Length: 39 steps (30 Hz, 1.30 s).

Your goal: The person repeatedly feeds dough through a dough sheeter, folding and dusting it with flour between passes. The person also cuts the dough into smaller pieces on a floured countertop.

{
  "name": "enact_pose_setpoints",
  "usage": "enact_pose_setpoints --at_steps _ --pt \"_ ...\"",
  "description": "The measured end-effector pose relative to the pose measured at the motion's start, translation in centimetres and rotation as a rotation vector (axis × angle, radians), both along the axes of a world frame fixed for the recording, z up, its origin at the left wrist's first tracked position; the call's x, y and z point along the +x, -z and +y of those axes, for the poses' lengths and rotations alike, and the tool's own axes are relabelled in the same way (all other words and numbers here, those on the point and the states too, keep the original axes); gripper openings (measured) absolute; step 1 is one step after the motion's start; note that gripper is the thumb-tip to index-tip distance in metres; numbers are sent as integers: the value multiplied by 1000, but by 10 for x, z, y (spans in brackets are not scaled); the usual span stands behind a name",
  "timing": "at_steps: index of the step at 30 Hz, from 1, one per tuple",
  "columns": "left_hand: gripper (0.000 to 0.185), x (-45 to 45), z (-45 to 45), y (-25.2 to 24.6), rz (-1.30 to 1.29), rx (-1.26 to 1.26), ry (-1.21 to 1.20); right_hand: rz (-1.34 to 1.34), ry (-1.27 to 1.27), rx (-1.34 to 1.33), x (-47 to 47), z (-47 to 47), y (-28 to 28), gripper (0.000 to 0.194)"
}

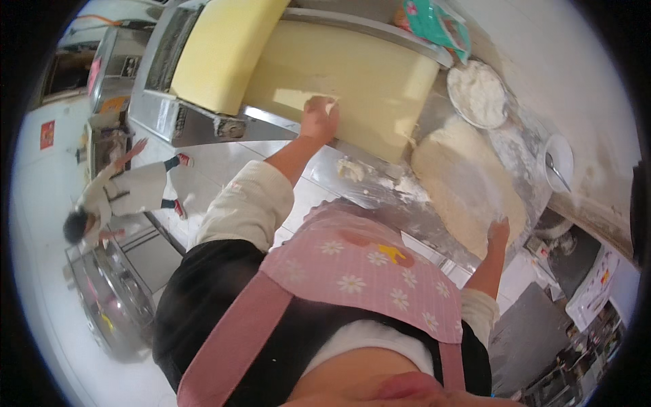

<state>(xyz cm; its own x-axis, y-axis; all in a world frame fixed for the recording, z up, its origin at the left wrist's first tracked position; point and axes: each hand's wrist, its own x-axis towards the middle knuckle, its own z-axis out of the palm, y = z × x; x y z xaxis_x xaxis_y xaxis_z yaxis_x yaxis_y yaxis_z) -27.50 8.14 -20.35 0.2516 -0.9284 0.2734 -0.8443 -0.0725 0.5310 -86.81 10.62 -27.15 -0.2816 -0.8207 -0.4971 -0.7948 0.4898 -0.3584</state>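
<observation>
My left hand [320,119] lies at the near edge of a wide pale-yellow belt [351,76] on a metal dough machine. Its fingers are curled, with a small pale bit by them; whether it is gripped is unclear. My right hand [498,231] is at the right end of a large flattened slab of dough [463,173], fingertips at a white flour patch on top; their exact hold is blurred. This dough rests on a floury metal worktop [524,152], beside the belt's right end. Dough scraps [351,169] lie on the metal near the belt.
Beyond the dough stands a bowl of flour [477,94]; a white bowl with a spoon [558,163] is to its right. A green plastic bag [440,25] lies behind the belt. Another person [127,193] stands at the far left, near a glass-topped metal container [114,300].
</observation>
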Motion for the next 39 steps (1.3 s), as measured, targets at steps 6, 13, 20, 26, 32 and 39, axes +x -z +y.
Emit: enact_pose_setpoints --at_steps 6,13,20,26,32,39 --pt "30 145 -80 70 -372 536 -398 -242 101 -288 34 6 -45 45" --pt "33 97 -107 41 -275 390 -518 -35 46 -127 40 40 -52 43" --pt "23 101 -90 47 -227 167 -73 -60 -144 -195 95 0 -37 42" --pt "22 168 -59 22 -48 179 -123 -36 -280 -246 142 -44 -71 41" --pt "25 119 -69 26 252 344 -13 -84 -183 -199 142 -13 -56 41" --pt "18 8 -48 9 -144 183 419 -94 -189 -170 161 1 -71 40"
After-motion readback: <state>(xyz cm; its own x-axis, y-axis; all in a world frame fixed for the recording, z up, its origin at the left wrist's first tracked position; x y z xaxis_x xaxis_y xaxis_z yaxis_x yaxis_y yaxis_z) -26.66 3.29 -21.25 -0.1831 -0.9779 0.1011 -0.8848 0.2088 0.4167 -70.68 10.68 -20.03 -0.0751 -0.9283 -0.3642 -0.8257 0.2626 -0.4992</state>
